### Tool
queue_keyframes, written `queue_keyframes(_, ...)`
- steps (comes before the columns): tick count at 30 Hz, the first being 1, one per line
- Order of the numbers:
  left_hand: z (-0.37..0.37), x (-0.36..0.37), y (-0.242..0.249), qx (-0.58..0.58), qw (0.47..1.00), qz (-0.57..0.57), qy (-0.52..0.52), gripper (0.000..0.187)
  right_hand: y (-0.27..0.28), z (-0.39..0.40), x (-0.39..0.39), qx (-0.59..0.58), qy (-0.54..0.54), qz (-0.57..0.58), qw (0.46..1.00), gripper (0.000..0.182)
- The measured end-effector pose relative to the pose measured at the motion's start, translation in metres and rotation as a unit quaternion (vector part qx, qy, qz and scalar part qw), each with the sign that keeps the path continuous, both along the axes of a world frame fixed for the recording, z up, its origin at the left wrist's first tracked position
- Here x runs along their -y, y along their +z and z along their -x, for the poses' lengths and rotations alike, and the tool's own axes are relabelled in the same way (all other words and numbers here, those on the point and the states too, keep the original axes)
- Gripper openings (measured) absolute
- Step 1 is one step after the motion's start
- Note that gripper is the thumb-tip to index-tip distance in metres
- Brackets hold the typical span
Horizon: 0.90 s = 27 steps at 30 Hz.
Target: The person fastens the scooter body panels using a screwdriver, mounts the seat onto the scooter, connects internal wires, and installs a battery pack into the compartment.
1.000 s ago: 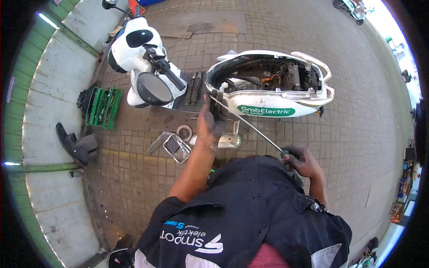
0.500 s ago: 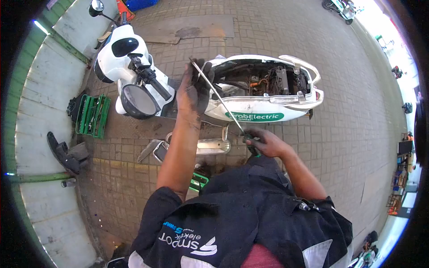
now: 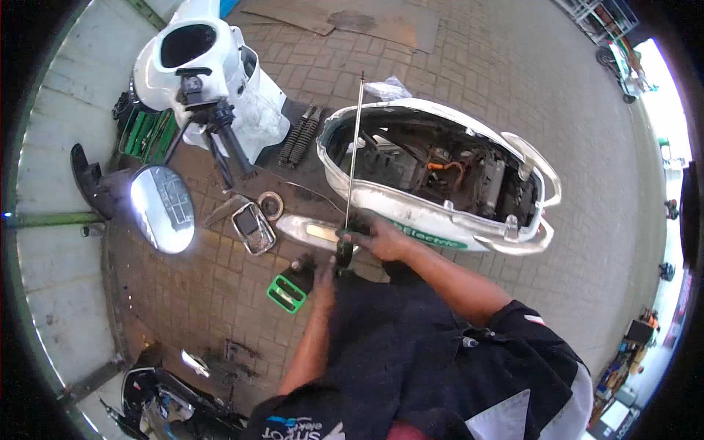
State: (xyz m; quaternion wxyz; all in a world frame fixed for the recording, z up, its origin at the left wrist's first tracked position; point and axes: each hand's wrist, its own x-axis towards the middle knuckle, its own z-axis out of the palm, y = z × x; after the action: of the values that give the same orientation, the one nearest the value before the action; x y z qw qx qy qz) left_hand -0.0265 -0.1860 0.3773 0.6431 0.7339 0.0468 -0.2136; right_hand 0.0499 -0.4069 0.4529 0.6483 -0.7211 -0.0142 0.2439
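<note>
A long, thin, shiny metal rod (image 3: 356, 150) stands nearly upright in front of me, its top end free. Around its dark lower part (image 3: 344, 249) my right hand (image 3: 380, 238) is closed. My left hand (image 3: 325, 281) is at the bottom of that dark part, its blackened fingers closed in against it. Just beyond the hands lies a pale elongated cover (image 3: 308, 229) on the paving. The rod crosses in front of the white scooter's rear body (image 3: 440, 205), which is uncovered and shows wiring and dark parts inside.
The scooter's white front (image 3: 253, 110) with handlebar and mirror (image 3: 163, 209) stands at left. Two shock absorbers (image 3: 299, 138) lie on the footboard. A rectangular frame (image 3: 253, 229), a ring (image 3: 270, 206) and a green-rimmed piece (image 3: 287, 293) are on the ground. A green toolbox (image 3: 147, 136) sits by the wall.
My left hand has come down from the rod's upper end to its lower end. The rod has swung from slanted to nearly upright. My view has shifted, and the handlebar is turned.
</note>
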Motion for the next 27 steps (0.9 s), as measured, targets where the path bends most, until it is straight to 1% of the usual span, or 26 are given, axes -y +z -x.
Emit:
queue_keyframes(1,-0.013,0.020,0.011,-0.074,0.996,0.012,0.044,0.043,0.028,-0.013,0.004,-0.036,-0.003,-0.022,0.999,0.049)
queue_keyframes(3,-0.031,0.042,0.029,-0.073,0.996,-0.005,0.041,0.044,-0.016,-0.026,0.008,-0.054,0.009,-0.049,0.997,0.047)
queue_keyframes(4,-0.036,0.050,0.022,-0.062,0.997,-0.015,0.034,0.045,-0.034,-0.034,0.009,-0.061,0.018,-0.069,0.996,0.046)
queue_keyframes(5,-0.036,0.056,-0.001,-0.030,0.994,-0.020,0.103,0.041,-0.051,-0.042,0.013,-0.070,0.019,-0.069,0.995,0.046)
queue_keyframes(7,-0.053,0.057,-0.018,-0.033,0.996,-0.008,0.087,0.040,-0.064,-0.063,0.019,-0.017,0.082,-0.050,0.995,0.047)
queue_keyframes(8,-0.062,0.055,-0.025,-0.027,0.997,0.003,0.069,0.039,-0.068,-0.076,0.024,-0.027,0.081,-0.049,0.995,0.047)
queue_keyframes(9,-0.071,0.051,-0.030,-0.038,0.997,0.004,0.069,0.039,-0.063,-0.093,0.030,-0.067,0.067,-0.026,0.995,0.049)
queue_keyframes(10,-0.079,0.047,-0.036,-0.062,0.996,-0.032,0.059,0.038,-0.070,-0.109,0.037,-0.107,0.054,-0.003,0.993,0.051)
queue_keyframes(11,-0.084,0.041,-0.050,-0.085,0.993,-0.069,0.049,0.037,-0.092,-0.124,0.046,-0.135,0.020,-0.029,0.990,0.053)
queue_keyframes(12,-0.085,0.033,-0.069,-0.097,0.992,-0.067,0.050,0.037,-0.114,-0.140,0.056,-0.162,-0.015,-0.055,0.985,0.056)
queue_keyframes(14,-0.092,0.019,-0.107,-0.056,0.996,-0.057,0.042,0.033,-0.139,-0.174,0.076,-0.196,-0.140,-0.080,0.967,0.054)
queue_keyframes(15,-0.101,0.020,-0.111,-0.061,0.996,-0.054,0.039,0.033,-0.157,-0.191,0.090,-0.188,-0.161,-0.070,0.966,0.050)
queue_keyframes(16,-0.117,0.023,-0.104,-0.017,0.997,-0.070,0.029,0.032,-0.172,-0.203,0.102,-0.179,-0.182,-0.060,0.965,0.046)
queue_keyframes(17,-0.128,0.025,-0.105,0.027,0.996,-0.086,0.019,0.031,-0.179,-0.209,0.108,-0.183,-0.184,-0.056,0.964,0.046)
queue_keyframes(18,-0.134,0.021,-0.116,0.023,0.996,-0.083,0.018,0.031,-0.181,-0.214,0.114,-0.193,-0.215,-0.066,0.955,0.041)
queue_keyframes(19,-0.140,0.016,-0.127,0.050,0.991,-0.116,-0.036,0.043,-0.188,-0.219,0.119,-0.202,-0.245,-0.076,0.945,0.037)
queue_keyframes(20,-0.146,0.014,-0.136,0.075,0.982,-0.149,-0.089,0.055,-0.199,-0.221,0.125,-0.205,-0.246,-0.074,0.945,0.037)
queue_keyframes(21,-0.157,0.021,-0.128,0.030,0.981,-0.156,-0.107,0.050,-0.209,-0.223,0.130,-0.192,-0.251,-0.081,0.945,0.035)
queue_keyframes(22,-0.164,0.029,-0.128,0.027,0.982,-0.154,-0.108,0.050,-0.215,-0.224,0.132,-0.179,-0.256,-0.088,0.946,0.032)
queue_keyframes(24,-0.172,0.041,-0.131,0.039,0.989,-0.129,-0.054,0.032,-0.220,-0.226,0.135,-0.172,-0.278,-0.072,0.942,0.030)
queue_keyframes(26,-0.179,0.048,-0.133,0.019,0.990,-0.125,-0.060,0.034,-0.224,-0.229,0.138,-0.139,-0.294,-0.078,0.942,0.028)
queue_keyframes(27,-0.185,0.051,-0.127,-0.003,0.990,-0.122,-0.074,0.038,-0.230,-0.231,0.143,-0.143,-0.307,-0.095,0.936,0.026)
